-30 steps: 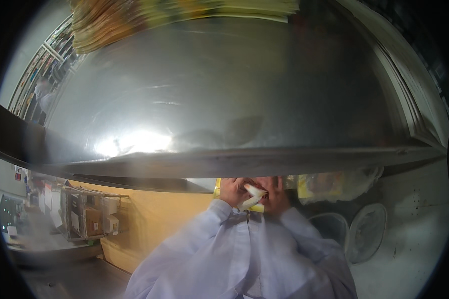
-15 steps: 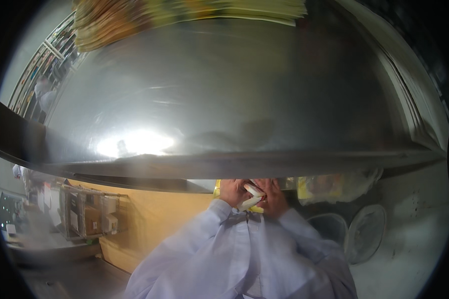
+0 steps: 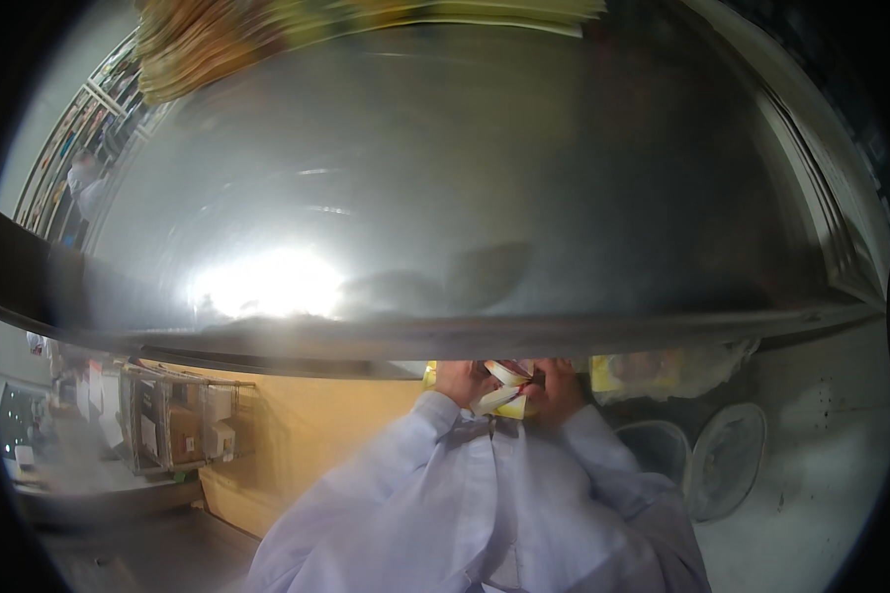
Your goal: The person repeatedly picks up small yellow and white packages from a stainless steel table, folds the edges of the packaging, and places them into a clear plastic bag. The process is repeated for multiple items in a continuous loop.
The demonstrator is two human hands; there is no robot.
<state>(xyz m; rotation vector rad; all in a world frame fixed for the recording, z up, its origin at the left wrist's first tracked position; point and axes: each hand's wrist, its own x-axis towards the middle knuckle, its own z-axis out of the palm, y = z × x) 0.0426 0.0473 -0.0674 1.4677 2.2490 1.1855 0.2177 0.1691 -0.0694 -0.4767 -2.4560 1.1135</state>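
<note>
While the left hand (image 3: 458,381) grips a folded white-and-yellow piece (image 3: 497,398), the right hand (image 3: 561,392) pinches its other side — both partly hidden by the metal table (image 3: 445,188).

We see a broad steel counter (image 3: 435,188) filling the upper half of the view, its front edge (image 3: 485,339) bent by the lens. A white glare (image 3: 272,285) shines off its left part, while the right falls darker. Beyond its left side, we make out slatted shelving (image 3: 74,138) before a pale grey wall (image 3: 44,94). Below, we find a wire rack (image 3: 178,425) next to a plain yellow-tan surface (image 3: 316,425). On the right, we cannot tell whether the pale, dark-specked expanse (image 3: 811,465) is floor or wall.
</note>
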